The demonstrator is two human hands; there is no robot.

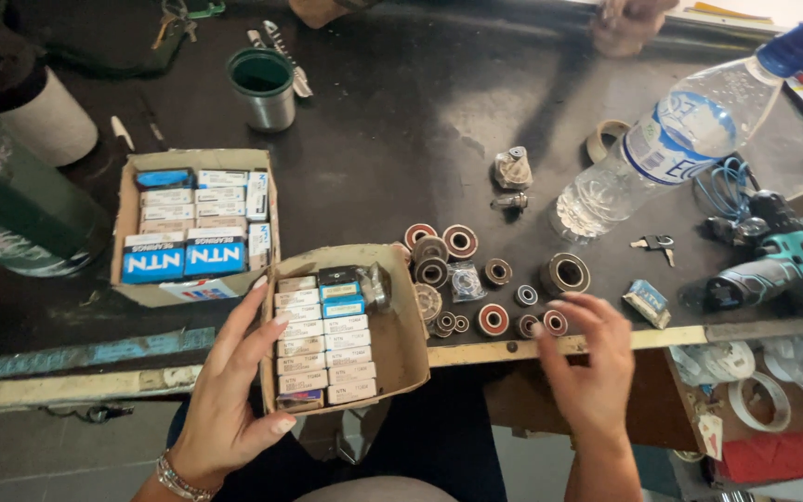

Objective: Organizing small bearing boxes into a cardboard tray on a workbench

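Note:
My left hand (230,386) holds the left side of a small open cardboard box (401,353) packed with rows of little white and blue cartons; the box juts over the bench's front edge. My right hand (592,358) hovers with fingers spread at the bench edge, its fingertips touching or just above loose bearings (493,319) with red and dark seals. Several more bearings (460,241) lie in a cluster beyond it, one in a clear bag (467,279).
A second cardboard box (132,200) of blue and white cartons sits at left. A green metal cup (264,88), a tilted plastic water bottle (690,130), a teal power drill (773,270), keys (657,244), and a tape roll (606,138) lie around. Another person's hand (629,23) rests at the far edge.

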